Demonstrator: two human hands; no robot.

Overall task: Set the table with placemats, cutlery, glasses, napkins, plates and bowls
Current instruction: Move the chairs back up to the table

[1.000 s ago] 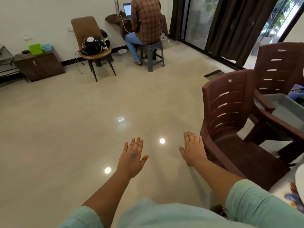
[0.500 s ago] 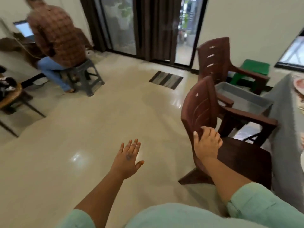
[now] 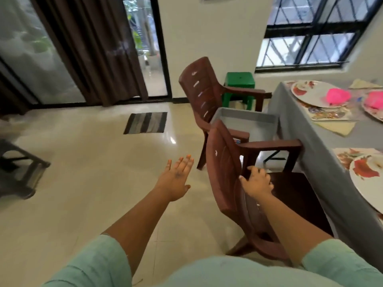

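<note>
the right hand (image 3: pixel 257 182) grips the top of the near brown chair's (image 3: pixel 224 172) backrest, fingers curled over it, while the left hand (image 3: pixel 175 179) hangs released over the floor, fingers straight. plates (image 3: pixel 310 93) on placemats (image 3: pixel 329 114), pink bowls (image 3: pixel 338 96) and napkins (image 3: pixel 335 127) already lie along the near edge of the grey table (image 3: pixel 323 162). judging by this, slide the chair evenly on all legs so its arm doesn't jolt the table edge.

Floral plates (image 3: pixel 310 93) flat on placemats (image 3: pixel 329 116) atop grey table (image 3: pixel 323 154); pink bowls (image 3: pixel 338 96) on plates (far end); napkin (image 3: pixel 336 127) beside.
</note>
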